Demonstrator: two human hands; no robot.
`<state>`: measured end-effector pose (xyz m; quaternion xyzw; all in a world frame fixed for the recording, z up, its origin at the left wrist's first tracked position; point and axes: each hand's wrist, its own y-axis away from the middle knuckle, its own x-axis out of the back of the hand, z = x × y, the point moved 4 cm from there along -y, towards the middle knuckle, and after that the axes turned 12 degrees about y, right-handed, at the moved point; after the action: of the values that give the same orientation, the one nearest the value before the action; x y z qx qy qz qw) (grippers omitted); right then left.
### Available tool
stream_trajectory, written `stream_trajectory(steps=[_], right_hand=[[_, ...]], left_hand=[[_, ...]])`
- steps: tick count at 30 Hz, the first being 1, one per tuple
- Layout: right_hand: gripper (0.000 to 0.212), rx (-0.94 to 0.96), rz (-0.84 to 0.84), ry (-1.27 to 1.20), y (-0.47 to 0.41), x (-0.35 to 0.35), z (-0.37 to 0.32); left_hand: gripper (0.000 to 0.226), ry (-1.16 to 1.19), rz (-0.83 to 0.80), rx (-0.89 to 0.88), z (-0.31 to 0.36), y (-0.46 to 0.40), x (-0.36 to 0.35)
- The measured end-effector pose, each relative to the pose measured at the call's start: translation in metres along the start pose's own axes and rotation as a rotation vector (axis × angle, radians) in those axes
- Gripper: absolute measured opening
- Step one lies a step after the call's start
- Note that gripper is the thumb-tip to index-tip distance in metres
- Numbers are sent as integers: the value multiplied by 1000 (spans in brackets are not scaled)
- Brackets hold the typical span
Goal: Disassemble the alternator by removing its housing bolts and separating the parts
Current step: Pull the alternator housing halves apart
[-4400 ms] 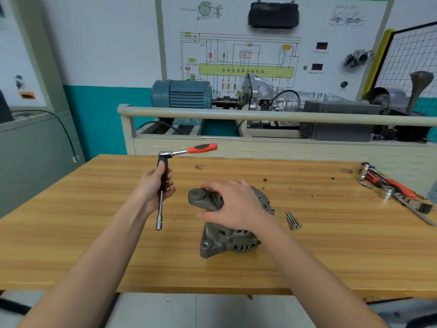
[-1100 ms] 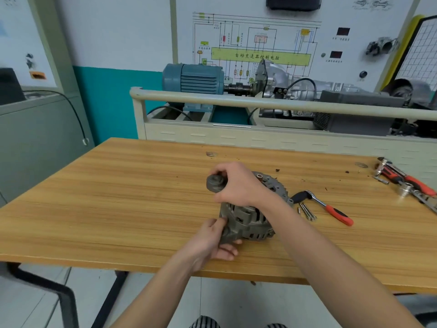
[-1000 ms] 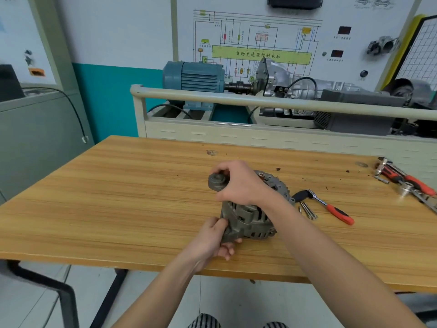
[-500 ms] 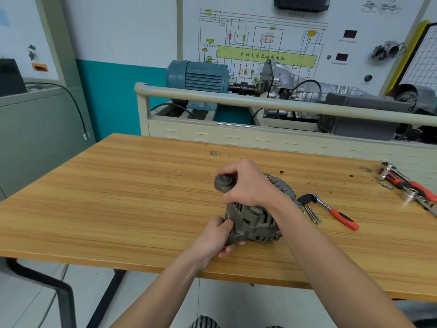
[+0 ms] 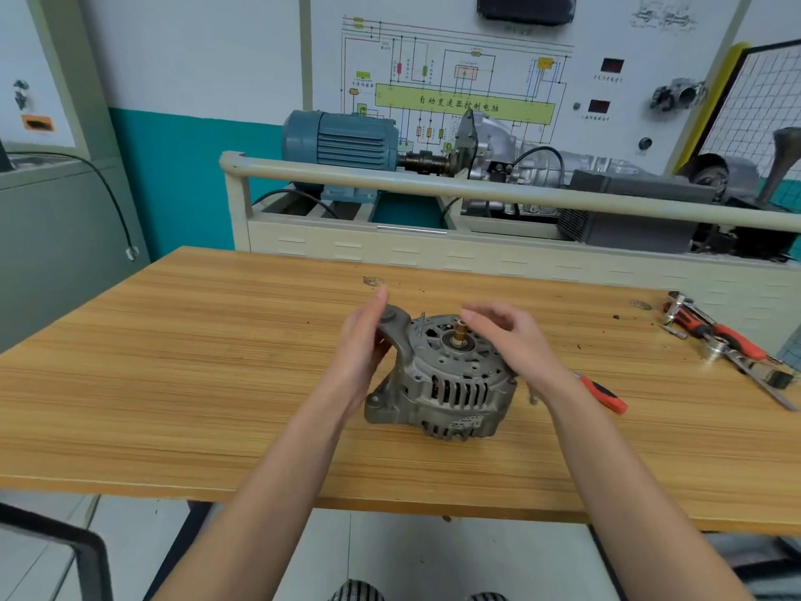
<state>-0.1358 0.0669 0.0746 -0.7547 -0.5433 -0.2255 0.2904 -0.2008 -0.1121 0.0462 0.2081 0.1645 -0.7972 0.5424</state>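
Alternator [image 5: 446, 379] sits mid-worktop [image 5: 173, 362], shaft up, looks heavy, rigid cast metal, likely slick, so best held by mounting ear and vented rim; left hand [image 5: 362, 353] flat against ear, right hand [image 5: 511, 340] loose above, both grips apart.

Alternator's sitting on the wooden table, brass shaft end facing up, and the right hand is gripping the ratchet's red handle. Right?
Not quite. In the head view the right hand is open above the alternator, holding nothing; the ratchet's red handle lies on the wooden table behind that wrist. The rest stands: the brass shaft end faces up.
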Motion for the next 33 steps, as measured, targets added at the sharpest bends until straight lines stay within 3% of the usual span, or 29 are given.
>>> stream_trajectory(steps=[2,5,7,8,11,13,16,18,20,25,27,33], right_hand=[[59,4,-16,-31,2,-7,5],[65,17,-39,49,1,-8,3],[59,100,-5,145,-3,-6,-11],[60,164,-2,205,-7,-7,-23],[67,304,-150,433,-23,-29,-64],[59,346,-273,559,-35,-47,-85],[30,366,-346,616,-49,-61,-97],[26,339,-392,566,-53,-67,-93],[28,296,-395,467,-54,-71,-90],[20,218,-304,323,-58,-69,-84],[29,187,-249,294,-60,-68,-83],[23,181,-305,284,-64,-67,-84]], left_hand=[[68,45,112,-4,-4,-7,-7],[26,79,271,-43,-14,-14,-11],[19,106,278,-49,-14,-16,-10],[19,103,252,-61,-14,-16,-8],[55,21,196,-42,-20,-11,-3],[53,-79,286,-96,-23,-6,4],[40,-572,380,-219,-21,-6,13],[28,-953,337,-53,-31,-10,17],[27,-1100,287,89,-39,-14,24],[31,-1137,211,78,-41,-23,24],[28,-1150,220,113,-42,-26,25],[21,-1173,233,188,-44,-29,24]])
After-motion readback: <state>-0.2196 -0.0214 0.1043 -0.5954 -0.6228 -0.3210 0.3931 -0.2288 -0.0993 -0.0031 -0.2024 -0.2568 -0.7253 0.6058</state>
